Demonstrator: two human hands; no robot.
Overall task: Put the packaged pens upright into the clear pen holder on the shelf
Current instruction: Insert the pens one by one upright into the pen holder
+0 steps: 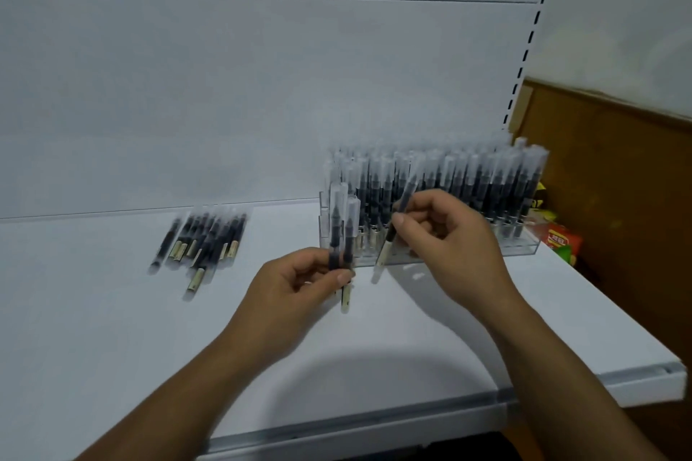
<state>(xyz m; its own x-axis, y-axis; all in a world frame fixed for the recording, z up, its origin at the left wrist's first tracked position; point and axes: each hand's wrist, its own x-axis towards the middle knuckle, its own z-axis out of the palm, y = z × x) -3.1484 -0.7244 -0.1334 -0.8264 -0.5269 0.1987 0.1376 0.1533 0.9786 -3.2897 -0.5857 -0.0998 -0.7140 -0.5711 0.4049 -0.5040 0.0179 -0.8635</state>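
White shelf board [112, 329] under a plain back panel [187, 86] carries a loose pile of packaged pens [202, 243] lying flat at the left, well apart from both hands. Near the middle the left hand [296, 281] curls fingers and thumb round what looks, through blur, like two packaged pens [342, 236] held upright, and the right hand [449, 236] pinches a single pen [397, 225], tilted, between thumb and fingertips. Behind them the clear pen holder [520, 249] stands on the shelf, packed with upright pens [479, 183], with colourful packets [560, 239] beyond its right end.
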